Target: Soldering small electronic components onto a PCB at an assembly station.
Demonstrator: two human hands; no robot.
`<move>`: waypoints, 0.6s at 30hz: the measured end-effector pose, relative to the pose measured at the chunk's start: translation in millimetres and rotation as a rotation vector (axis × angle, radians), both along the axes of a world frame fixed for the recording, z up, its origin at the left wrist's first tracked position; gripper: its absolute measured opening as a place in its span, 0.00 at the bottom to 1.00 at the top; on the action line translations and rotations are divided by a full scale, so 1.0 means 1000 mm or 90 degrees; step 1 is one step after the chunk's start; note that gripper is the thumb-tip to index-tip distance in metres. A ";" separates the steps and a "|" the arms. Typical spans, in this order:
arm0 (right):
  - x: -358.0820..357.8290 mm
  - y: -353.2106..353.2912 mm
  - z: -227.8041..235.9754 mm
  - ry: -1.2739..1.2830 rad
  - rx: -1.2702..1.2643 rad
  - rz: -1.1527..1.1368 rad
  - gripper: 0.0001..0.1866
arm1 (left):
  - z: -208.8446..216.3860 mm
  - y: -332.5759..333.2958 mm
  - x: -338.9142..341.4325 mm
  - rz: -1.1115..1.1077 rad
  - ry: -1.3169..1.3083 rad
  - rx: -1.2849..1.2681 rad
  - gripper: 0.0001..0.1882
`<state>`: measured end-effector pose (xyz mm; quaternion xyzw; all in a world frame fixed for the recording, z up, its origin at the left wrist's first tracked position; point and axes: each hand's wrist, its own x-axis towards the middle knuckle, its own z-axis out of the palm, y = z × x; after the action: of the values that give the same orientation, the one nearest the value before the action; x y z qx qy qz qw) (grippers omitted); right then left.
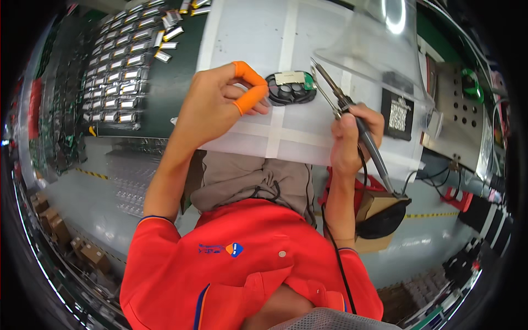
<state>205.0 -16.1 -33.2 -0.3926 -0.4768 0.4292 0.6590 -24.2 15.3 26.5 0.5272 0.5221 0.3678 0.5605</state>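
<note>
My left hand (217, 104), with orange finger cots on thumb and forefinger, pinches the left edge of a black round fixture (286, 94) on the white mat (258, 38). The fixture carries a small white part (290, 77) and a small green circuit board (308, 82). My right hand (352, 137) grips a soldering iron (330, 82) by its dark handle. The iron's tip points up and left, ending just right of the green board. A thin metal rod runs alongside the tip. The iron's black cable (330, 236) hangs down past my red shirt.
Rows of small silver cells (121, 66) fill a dark green surface at the left. A clear plastic hood (379, 38) hangs over the mat's right side. A black pad with metallic wool (397, 114) and a perforated metal box (459, 110) stand at the right.
</note>
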 end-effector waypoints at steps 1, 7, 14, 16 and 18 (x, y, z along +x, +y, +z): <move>0.003 0.002 -0.005 -0.024 0.022 0.030 0.12 | -0.001 -0.001 0.007 -0.025 -0.017 -0.002 0.05; -0.006 0.008 0.007 -0.125 -0.037 0.133 0.27 | -0.007 -0.006 0.038 -0.072 -0.053 -0.073 0.05; -0.005 0.003 0.007 -0.145 -0.065 0.099 0.26 | -0.017 -0.007 0.048 -0.098 -0.069 -0.027 0.05; -0.006 0.003 0.007 -0.116 -0.073 0.086 0.26 | -0.012 -0.005 0.047 -0.136 -0.019 -0.073 0.08; -0.006 0.003 0.007 -0.123 -0.065 0.087 0.26 | -0.011 -0.007 0.046 -0.118 -0.053 -0.084 0.08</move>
<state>198.7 -12.7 -26.1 -0.4316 -0.5413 0.4568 0.5586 21.5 8.1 15.3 0.5192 0.4706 0.3009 0.6469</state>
